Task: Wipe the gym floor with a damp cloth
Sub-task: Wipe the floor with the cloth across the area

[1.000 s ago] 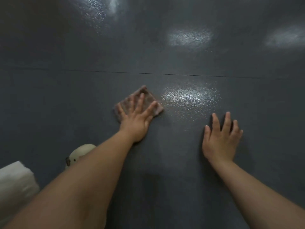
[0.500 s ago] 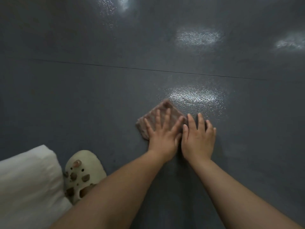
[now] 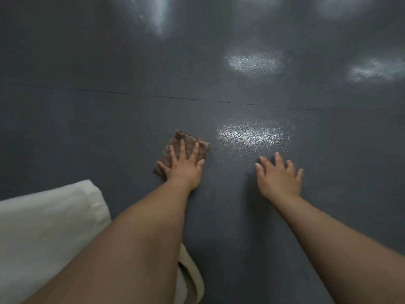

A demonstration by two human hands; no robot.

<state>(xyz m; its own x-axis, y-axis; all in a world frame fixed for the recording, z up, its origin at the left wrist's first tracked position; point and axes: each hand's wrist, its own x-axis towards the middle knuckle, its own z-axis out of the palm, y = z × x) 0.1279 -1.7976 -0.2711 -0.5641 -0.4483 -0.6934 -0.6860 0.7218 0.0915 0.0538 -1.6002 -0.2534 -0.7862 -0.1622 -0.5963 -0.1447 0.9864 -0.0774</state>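
A small folded brown cloth (image 3: 178,140) lies flat on the dark grey gym floor (image 3: 109,132) near the middle of the view. My left hand (image 3: 184,165) presses down on it with fingers spread and straight, covering its near half. My right hand (image 3: 279,175) rests flat on the bare floor to the right, fingers spread, well apart from the cloth. A wet, glistening patch (image 3: 251,133) shines on the floor just right of the cloth.
A thin seam (image 3: 197,99) crosses the floor beyond the cloth. My white-clad leg (image 3: 43,227) fills the lower left, and a cream shoe (image 3: 190,279) shows under my left forearm. Bright light reflections (image 3: 254,63) lie farther out.
My hands were side by side half a second ago; now they are apart. The left hand has slid the cloth to the left, and the right hand sits farther right on the floor.
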